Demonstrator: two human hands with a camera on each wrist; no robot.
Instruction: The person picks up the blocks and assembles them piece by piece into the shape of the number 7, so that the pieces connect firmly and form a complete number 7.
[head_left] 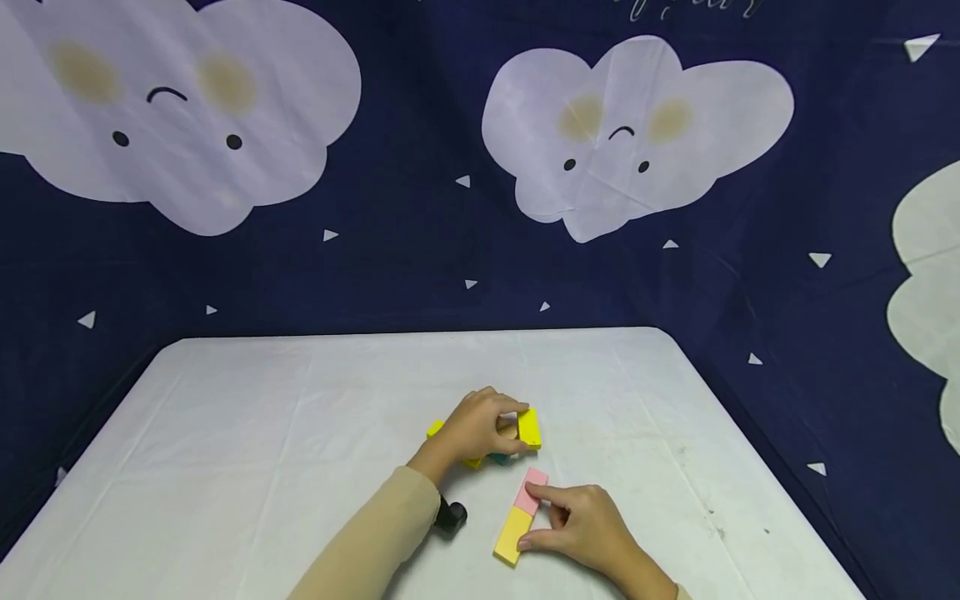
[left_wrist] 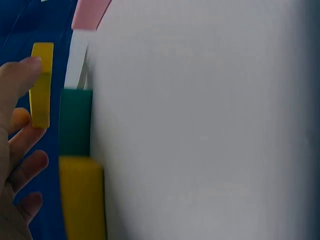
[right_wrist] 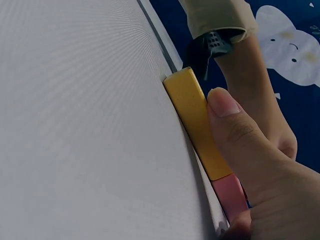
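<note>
My left hand (head_left: 476, 425) pinches a yellow block (head_left: 529, 429) at its ends, thumb on one and a fingertip on the other. In the left wrist view the block (left_wrist: 41, 107) stands on end in that grip. Beneath this hand, partly hidden, are a green block (head_left: 498, 459), a tan block (head_left: 507, 430) and other yellow blocks (head_left: 434, 428). Nearer on the table, a pink block (head_left: 534, 479) and a yellow-orange block (head_left: 513, 535) lie end to end. My right hand (head_left: 588, 525) touches this row, index finger on the pink block, thumb on the yellow-orange one.
A white cloth covers the table (head_left: 225, 467). Behind it hangs a dark blue backdrop (head_left: 405, 167) with cloud prints. A black wrist camera (head_left: 452, 518) sticks out below the left sleeve (head_left: 375, 533), close to the blocks.
</note>
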